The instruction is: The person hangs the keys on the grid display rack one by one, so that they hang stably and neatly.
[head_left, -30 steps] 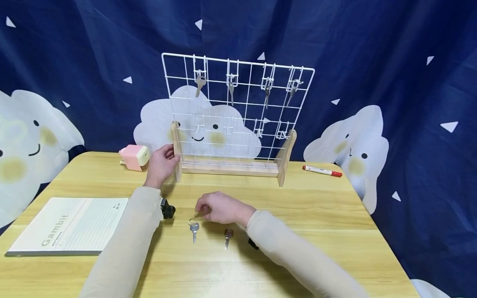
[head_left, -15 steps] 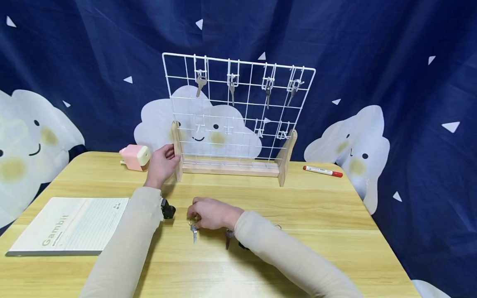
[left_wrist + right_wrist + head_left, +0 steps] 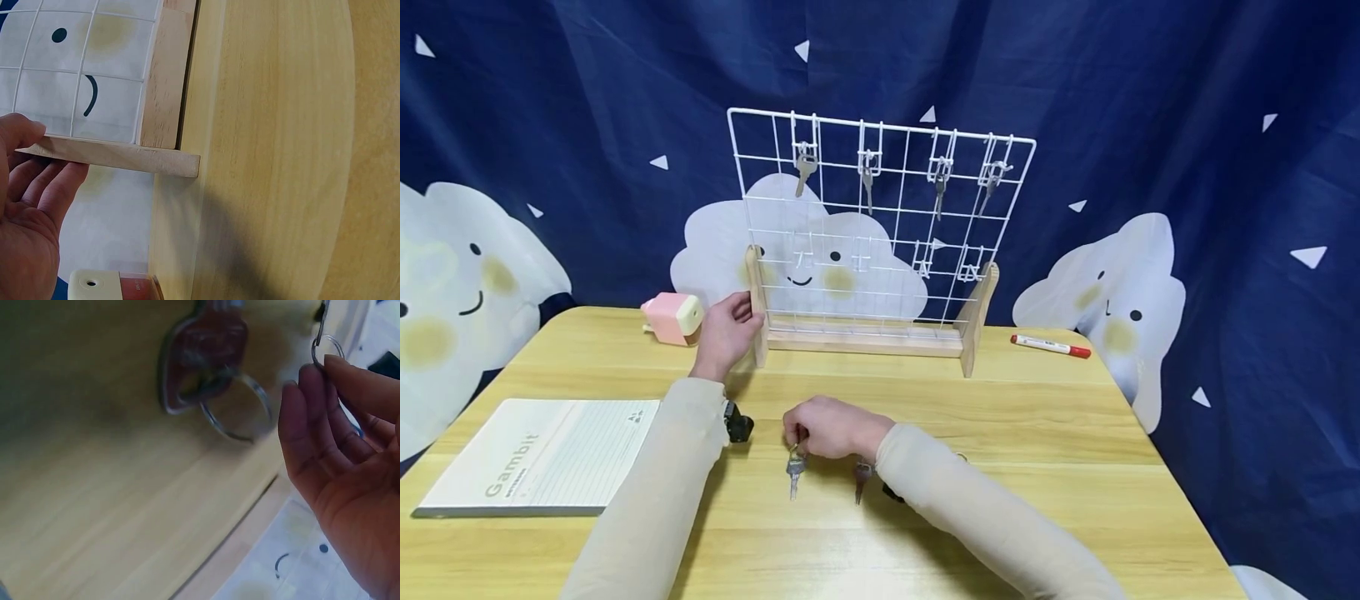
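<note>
My left hand [image 3: 726, 333] grips the left wooden upright [image 3: 125, 156] of a white wire grid rack [image 3: 880, 204], thumb on one face and fingers on the other. Between thumb and fingertip my right hand [image 3: 831, 427] pinches the ring [image 3: 315, 353] of a silver key [image 3: 795, 468], which hangs just in front of the fingers. Close under the right wrist, a second key [image 3: 862, 479] lies on the table with its own ring [image 3: 240, 409]. Several keys hang in the rack's upper row of hooks, among them a key [image 3: 806, 173] at the left; the lower hooks [image 3: 923, 265] bear none.
A pink and cream plug-like block [image 3: 673, 318] stands left of the rack. At the left lies a notebook [image 3: 538, 454], and a red-capped marker [image 3: 1050, 346] lies at the back right. Part of another ring [image 3: 962, 456] shows behind the right sleeve.
My right hand has moved left and down to the left key and taken its ring; the key has shifted slightly. The left hand has stayed on the upright.
</note>
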Motion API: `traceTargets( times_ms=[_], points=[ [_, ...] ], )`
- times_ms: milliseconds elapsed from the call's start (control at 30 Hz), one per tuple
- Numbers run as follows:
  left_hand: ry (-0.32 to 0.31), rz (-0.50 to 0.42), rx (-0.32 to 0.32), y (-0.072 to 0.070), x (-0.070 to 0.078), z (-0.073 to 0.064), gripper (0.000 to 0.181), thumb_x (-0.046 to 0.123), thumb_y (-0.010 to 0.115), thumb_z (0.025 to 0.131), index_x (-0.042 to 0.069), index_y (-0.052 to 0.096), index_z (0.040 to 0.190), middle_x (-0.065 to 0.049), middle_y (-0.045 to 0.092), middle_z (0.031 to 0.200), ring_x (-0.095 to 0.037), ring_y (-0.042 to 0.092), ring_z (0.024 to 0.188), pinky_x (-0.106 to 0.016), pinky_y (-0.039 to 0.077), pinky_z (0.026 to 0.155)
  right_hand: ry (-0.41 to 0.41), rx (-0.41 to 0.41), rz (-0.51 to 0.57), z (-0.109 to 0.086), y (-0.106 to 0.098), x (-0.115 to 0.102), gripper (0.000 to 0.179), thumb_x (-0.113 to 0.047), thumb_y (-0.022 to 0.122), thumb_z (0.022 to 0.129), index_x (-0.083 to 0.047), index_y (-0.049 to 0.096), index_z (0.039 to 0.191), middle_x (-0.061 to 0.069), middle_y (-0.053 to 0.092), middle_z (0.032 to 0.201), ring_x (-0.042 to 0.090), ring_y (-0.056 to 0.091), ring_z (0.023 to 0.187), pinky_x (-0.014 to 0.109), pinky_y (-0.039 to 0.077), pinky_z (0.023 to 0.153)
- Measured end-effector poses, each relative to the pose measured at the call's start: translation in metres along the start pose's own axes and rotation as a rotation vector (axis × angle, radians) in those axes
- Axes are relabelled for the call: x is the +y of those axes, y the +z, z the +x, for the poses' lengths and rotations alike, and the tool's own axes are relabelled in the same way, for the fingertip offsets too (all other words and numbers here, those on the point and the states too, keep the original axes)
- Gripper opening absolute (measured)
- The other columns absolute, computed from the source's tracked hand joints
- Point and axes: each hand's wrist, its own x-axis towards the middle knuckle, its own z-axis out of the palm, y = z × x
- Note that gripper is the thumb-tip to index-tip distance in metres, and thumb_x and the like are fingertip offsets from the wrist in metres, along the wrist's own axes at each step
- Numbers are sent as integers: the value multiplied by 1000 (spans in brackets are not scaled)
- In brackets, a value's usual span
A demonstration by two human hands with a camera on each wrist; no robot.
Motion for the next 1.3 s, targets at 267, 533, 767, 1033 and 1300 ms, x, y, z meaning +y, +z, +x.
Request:
traceTargets(
  times_ms=[267,533,767,1033,1300],
  points=[
    [-15,-4,-7,0,3,-1,48,4,57,96,-6,46,141,-27,53,135,-35,52,125,-39,45,104,-4,104,109,-9,-18,9,12,1,70,87,-11,68,90,-11,63,82,1,59,78,12,49,74],
    [-11,0,-14,0,3,-1,49,4,57,96,-6,44,142,-27,51,136,-36,51,126,-40,45,104,-54,238,197,-17,-41,11,7,1,68,90,-5,67,93,-3,65,83,5,60,77,15,52,73],
    [-13,-2,-19,-1,3,-1,48,4,57,96,-7,44,142,-27,52,136,-36,51,126,-40,45,104,-40,355,267,-23,-66,11,7,0,69,89,-1,68,97,0,66,84,8,62,77,19,53,73],
    [-35,-10,-17,-1,1,0,49,5,57,96,-4,45,143,-25,52,137,-34,51,126,-39,45,104,-35,439,253,-24,-86,14,8,-1,67,91,-5,69,97,0,66,85,9,62,79,20,53,73],
    [-30,13,-12,-1,1,0,49,7,58,96,-4,47,142,-25,53,135,-34,53,125,-38,46,103,-17,492,279,-22,-97,12,6,-1,67,91,-5,68,96,1,67,85,12,63,80,20,53,73]
  ],
)
